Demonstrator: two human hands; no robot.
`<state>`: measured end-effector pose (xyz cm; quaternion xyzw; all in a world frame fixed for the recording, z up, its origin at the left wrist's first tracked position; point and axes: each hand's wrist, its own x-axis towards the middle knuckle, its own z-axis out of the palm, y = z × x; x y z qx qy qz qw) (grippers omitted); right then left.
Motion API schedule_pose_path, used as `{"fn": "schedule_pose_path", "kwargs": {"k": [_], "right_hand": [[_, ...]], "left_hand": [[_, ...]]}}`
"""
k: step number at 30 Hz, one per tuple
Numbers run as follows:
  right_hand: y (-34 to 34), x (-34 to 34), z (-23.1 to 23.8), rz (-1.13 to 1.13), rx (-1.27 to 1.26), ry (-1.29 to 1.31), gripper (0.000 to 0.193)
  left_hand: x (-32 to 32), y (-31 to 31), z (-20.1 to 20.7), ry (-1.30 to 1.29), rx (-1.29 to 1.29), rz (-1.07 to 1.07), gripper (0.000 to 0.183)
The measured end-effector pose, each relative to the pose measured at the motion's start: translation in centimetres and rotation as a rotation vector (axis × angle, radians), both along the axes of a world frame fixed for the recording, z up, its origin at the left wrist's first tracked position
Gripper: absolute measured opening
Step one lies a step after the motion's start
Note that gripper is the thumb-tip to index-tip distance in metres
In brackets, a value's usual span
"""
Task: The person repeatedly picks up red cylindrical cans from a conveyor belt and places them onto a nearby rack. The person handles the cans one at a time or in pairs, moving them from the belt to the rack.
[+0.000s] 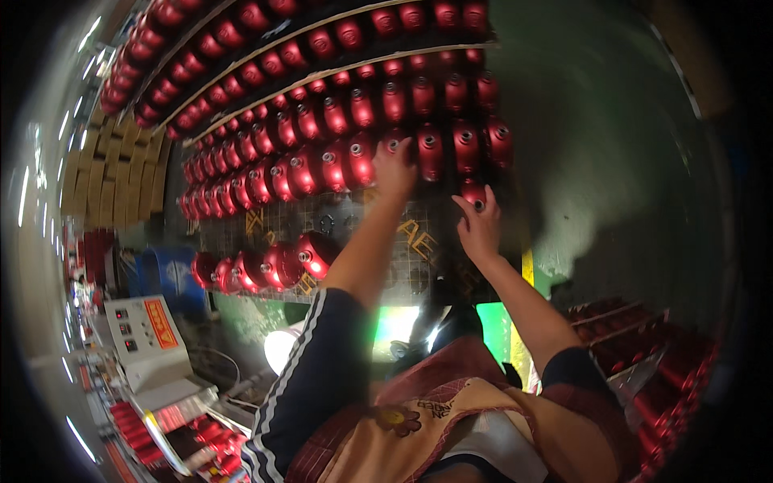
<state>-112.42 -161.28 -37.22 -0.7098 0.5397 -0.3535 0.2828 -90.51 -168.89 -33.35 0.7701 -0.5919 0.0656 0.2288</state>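
Note:
Red metal cylinders with rounded ends and small silver necks stand in rows on a dark grid-patterned board (374,278). At the front of the main rows, my left hand (394,171) has its fingers around the neck end of one red cylinder (393,146). To the right and nearer me, my right hand (481,228) grips another red cylinder (473,194) between thumb and fingers, its neck end toward me. Part of each held cylinder is hidden by the hand. A tilted red cylinder (316,251) ends a short separate row at the near left.
Further rows of cylinders lie behind thin wooden strips (266,101). At the left are stacked cardboard pieces (113,181), a blue bin (173,274) and a grey control box (145,338). Racks of red cylinders (612,330) stand at the lower right, beside green floor (596,185).

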Motion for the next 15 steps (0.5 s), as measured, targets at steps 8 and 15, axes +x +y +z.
{"fn": "schedule_pose_path", "kwargs": {"k": [8,15], "right_hand": [[-4.4,-5.3,-2.3,0.103,-0.113,-0.072,0.052],[-3.5,-11.1,-3.7,0.290,0.250,-0.301,0.070]], "left_hand": [[-2.4,2.5,-0.7,0.110,-0.033,-0.041,0.048],[-2.9,26.7,4.5,0.794,-0.007,-0.118,0.070]]}}
